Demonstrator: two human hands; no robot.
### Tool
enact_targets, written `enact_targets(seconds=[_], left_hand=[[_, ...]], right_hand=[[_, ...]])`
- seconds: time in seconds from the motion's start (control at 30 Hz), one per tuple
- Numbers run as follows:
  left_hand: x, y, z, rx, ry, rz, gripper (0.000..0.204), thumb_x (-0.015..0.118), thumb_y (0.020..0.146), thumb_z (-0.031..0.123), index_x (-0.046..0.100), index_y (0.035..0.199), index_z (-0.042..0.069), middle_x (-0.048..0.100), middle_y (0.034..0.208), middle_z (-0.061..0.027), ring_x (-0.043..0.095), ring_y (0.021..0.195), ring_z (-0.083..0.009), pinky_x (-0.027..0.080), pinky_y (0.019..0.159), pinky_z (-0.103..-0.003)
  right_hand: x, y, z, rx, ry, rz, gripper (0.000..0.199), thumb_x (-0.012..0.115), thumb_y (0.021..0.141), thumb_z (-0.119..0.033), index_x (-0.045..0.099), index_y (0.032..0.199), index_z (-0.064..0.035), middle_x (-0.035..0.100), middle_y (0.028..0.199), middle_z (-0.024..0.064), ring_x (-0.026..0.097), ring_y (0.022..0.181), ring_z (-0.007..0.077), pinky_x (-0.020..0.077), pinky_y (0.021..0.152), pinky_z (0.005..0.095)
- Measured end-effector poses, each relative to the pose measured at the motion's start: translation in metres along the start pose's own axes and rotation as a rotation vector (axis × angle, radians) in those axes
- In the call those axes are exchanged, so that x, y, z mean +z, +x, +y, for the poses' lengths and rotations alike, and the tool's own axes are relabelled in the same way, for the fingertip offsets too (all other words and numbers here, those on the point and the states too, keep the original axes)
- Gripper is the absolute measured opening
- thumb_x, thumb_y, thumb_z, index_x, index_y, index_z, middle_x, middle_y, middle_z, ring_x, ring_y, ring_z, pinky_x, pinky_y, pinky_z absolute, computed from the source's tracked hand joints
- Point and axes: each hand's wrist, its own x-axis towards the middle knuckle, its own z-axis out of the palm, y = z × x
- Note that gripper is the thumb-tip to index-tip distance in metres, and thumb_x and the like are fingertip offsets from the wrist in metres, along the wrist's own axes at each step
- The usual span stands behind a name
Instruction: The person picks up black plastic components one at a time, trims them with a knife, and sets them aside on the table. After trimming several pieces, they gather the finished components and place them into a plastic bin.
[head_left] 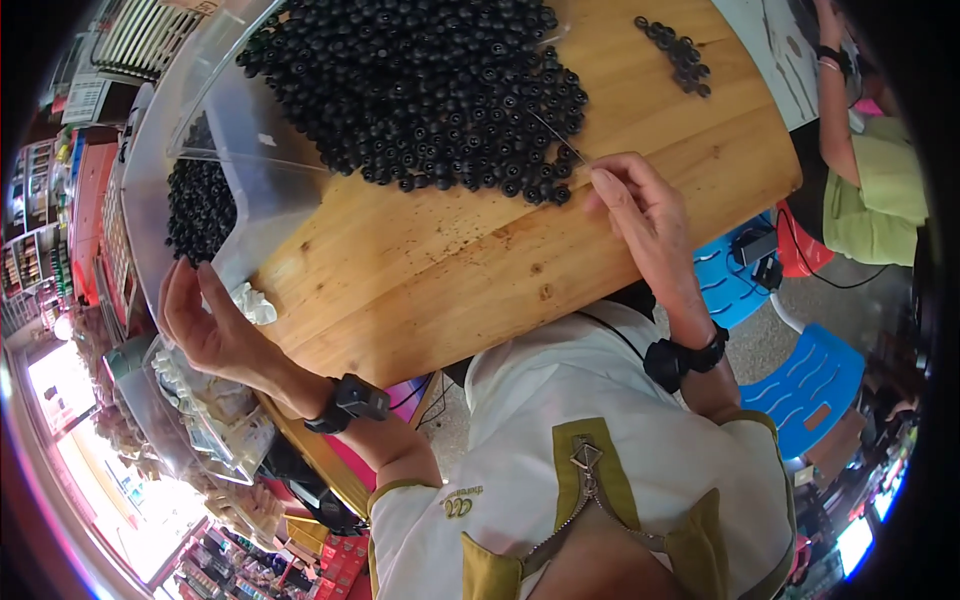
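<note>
A large pile of small round black pieces [430,90], button-like with pale centres, covers the far part of the wooden table. My right hand [645,215] pinches a thin metal needle [556,136] between thumb and fingers; its far end reaches over the pile's right edge. At the left, my left hand [207,318] is at the clear plastic bin [145,190], fingers bent and slightly apart. Its fingertips are beside the black pieces [200,195] lying inside that bin. I see nothing between them, though the fingertips partly merge with the dark pieces.
A few loose black pieces [680,58] lie at the table's far right. Crumpled white material [253,303] sits by the bin. Blue plastic stools [808,390] stand at the right, near another person's arm [836,115]. Plastic containers [215,420] crowd the left side.
</note>
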Motion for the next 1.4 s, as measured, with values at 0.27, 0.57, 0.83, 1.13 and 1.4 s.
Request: enact_targets(seconds=[0.27, 0.57, 0.83, 1.13, 1.4], left_hand=[[0.038, -0.061, 0.060, -0.153, -0.222, -0.424, 0.016, 0.067, 0.085, -0.009, 0.068, 0.099, -0.001, 0.066, 0.102, -0.0092, 0.061, 0.088, -0.0142, 0.050, 0.076, -0.023], [0.062, -0.097, 0.093, -0.199, -0.335, -0.724, 0.017, 0.067, 0.083, -0.008, 0.068, 0.098, 0.001, 0.067, 0.096, -0.0094, 0.064, 0.079, -0.0156, 0.052, 0.072, -0.026], [0.067, -0.103, 0.090, -0.204, -0.340, -0.751, 0.016, 0.067, 0.084, -0.008, 0.068, 0.097, 0.000, 0.066, 0.096, -0.0096, 0.065, 0.078, -0.0162, 0.053, 0.071, -0.027], [0.058, -0.094, 0.081, -0.263, -0.286, -0.730, 0.010, 0.066, 0.088, -0.003, 0.068, 0.098, 0.000, 0.065, 0.096, -0.0072, 0.060, 0.083, -0.0128, 0.049, 0.074, -0.024], [0.059, -0.090, 0.063, -0.265, -0.152, -0.680, 0.019, 0.063, 0.090, 0.000, 0.065, 0.109, 0.000, 0.062, 0.107, -0.0094, 0.062, 0.092, -0.0174, 0.053, 0.077, -0.028]], right_hand=[[0.014, 0.009, -0.007, 0.110, -0.057, -0.096, 0.025, 0.054, 0.102, -0.028, 0.061, 0.104, -0.0040, 0.063, 0.076, 0.0010, 0.051, 0.055, 0.0057, 0.0381, 0.048, 0.0207], [0.031, 0.024, -0.010, -0.001, -0.225, -0.205, 0.025, 0.055, 0.101, -0.028, 0.059, 0.103, -0.0033, 0.063, 0.072, 0.0039, 0.054, 0.055, 0.0104, 0.0438, 0.052, 0.0273], [0.043, 0.034, -0.001, -0.108, -0.241, -0.212, 0.025, 0.056, 0.100, -0.028, 0.059, 0.102, -0.0030, 0.063, 0.074, 0.0048, 0.056, 0.059, 0.0118, 0.0450, 0.056, 0.0280], [-0.006, 0.054, -0.014, -0.038, -0.274, 0.045, 0.029, 0.064, 0.096, -0.028, 0.062, 0.111, -0.0032, 0.056, 0.076, -0.0027, 0.046, 0.067, 0.0042, 0.0395, 0.058, 0.0225], [-0.012, 0.099, 0.012, -0.266, -0.580, 0.087, 0.038, 0.058, 0.089, -0.009, 0.060, 0.127, -0.0042, 0.069, 0.103, 0.0154, 0.065, 0.087, 0.0287, 0.0504, 0.079, 0.0358]])
